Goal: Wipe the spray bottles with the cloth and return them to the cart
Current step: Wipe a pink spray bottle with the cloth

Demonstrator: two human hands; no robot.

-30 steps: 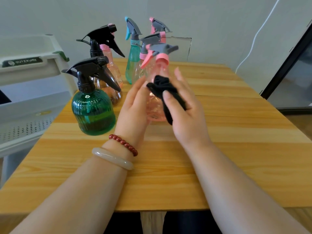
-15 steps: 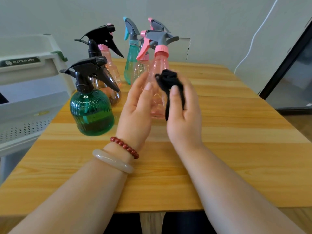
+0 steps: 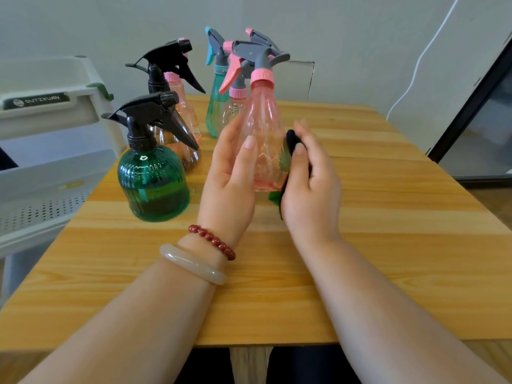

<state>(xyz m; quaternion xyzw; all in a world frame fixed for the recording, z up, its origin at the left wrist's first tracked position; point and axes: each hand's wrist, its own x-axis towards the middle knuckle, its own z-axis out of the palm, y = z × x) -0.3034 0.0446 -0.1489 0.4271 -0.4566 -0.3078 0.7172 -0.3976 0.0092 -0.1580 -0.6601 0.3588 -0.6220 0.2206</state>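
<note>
The left hand [image 3: 230, 173] grips the pink bottle [image 3: 263, 126] low on its body. The thumb lies across the front and the other fingers curl round the back, where I cannot see them fully. This grip keeps the bottle upright and steady, so that it does not turn away when it is rubbed.

The right hand [image 3: 313, 187] holds the black cloth [image 3: 291, 138]. Its thumb pinches the cloth against the curled fingers and presses it on the bottle's side, opposite to the left fingers. So the two hands push against each other with the bottle between them. Whether the bottle's base touches the table [image 3: 388, 245] or hangs just above it, I cannot tell.

I judge that the wiping of this bottle is in hand and not finished. Beyond the left fingertips stands a group of other bottles [image 3: 221, 106], and on the outer side of the left hand is the green bottle [image 3: 152, 187]. The cart [image 3: 50, 162] is further to that side, well apart from both hands.
</note>
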